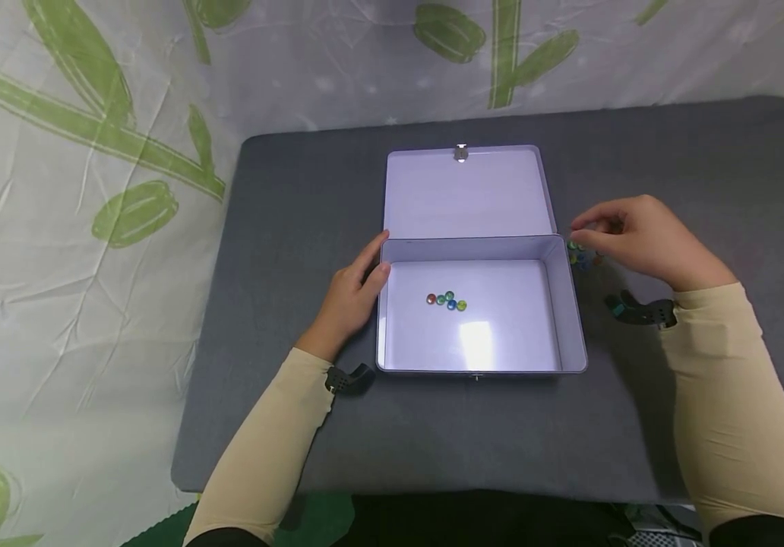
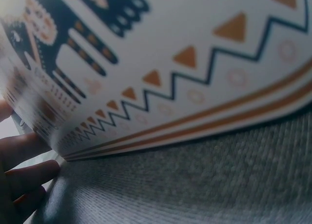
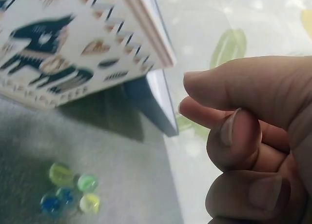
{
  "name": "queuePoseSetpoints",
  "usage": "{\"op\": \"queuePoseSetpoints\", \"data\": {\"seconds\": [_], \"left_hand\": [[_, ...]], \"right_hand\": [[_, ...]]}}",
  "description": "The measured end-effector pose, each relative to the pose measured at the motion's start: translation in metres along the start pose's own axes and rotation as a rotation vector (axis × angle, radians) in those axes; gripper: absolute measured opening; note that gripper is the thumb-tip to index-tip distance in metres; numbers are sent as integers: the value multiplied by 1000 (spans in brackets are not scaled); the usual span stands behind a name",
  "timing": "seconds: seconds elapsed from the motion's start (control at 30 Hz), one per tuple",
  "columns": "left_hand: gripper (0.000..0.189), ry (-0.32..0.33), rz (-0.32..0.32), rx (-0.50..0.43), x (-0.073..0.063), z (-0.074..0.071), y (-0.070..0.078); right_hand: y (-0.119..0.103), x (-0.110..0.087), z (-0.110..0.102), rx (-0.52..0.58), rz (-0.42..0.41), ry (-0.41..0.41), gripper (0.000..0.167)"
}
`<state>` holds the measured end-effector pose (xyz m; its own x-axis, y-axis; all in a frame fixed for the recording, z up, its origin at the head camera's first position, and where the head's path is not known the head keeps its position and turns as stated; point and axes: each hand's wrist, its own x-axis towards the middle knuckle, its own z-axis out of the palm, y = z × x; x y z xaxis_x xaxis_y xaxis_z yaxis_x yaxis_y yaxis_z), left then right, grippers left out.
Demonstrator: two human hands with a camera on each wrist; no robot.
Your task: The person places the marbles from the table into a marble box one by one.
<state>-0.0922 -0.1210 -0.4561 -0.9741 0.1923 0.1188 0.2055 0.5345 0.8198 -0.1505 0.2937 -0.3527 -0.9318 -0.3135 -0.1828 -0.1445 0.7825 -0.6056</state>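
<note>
A tin box (image 1: 481, 342) with a hinged lid (image 1: 463, 194) folded back stands on the table. Inside it lie several glass marbles (image 1: 451, 305), red, green, blue and yellow. My left hand (image 1: 351, 296) rests against the box's left side, index fingertip near the back corner and thumb at the rim. The printed outer wall (image 2: 195, 82) fills much of the left wrist view, fingers (image 2: 31, 177) beside its lower corner. Right of the box, my right hand (image 1: 652, 235) hovers over more marbles (image 3: 87, 183). Its fingers are loosely bent, thumb and index tips slightly apart, nothing visible between them.
The grey table (image 1: 310, 433) extends around the box. A metal clasp (image 1: 461, 153) sits on the lid's far edge. Behind and to the left hangs a white curtain (image 1: 337, 61) with green plant prints. Black straps (image 1: 638, 310) circle both wrists.
</note>
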Motion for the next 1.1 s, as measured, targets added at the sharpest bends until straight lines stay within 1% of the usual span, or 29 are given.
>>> {"op": "queuePoseSetpoints", "data": {"seconds": [0.27, 0.53, 0.67, 0.8, 0.97, 1.1], "left_hand": [[71, 16, 12, 7, 1, 1, -3], [61, 17, 9, -5, 1, 2, -3], [62, 13, 12, -6, 1, 2, -3], [65, 13, 10, -10, 1, 2, -5], [68, 13, 8, -13, 2, 2, -5], [70, 12, 9, -18, 1, 2, -4]], "right_hand": [[21, -1, 8, 1, 34, -2, 30], [34, 0, 17, 4, 34, -8, 26], [42, 1, 22, -16, 28, -7, 25], [49, 1, 26, -23, 23, -1, 19], [52, 0, 29, -23, 9, 21, 13], [54, -1, 31, -36, 12, 26, 12]]}}
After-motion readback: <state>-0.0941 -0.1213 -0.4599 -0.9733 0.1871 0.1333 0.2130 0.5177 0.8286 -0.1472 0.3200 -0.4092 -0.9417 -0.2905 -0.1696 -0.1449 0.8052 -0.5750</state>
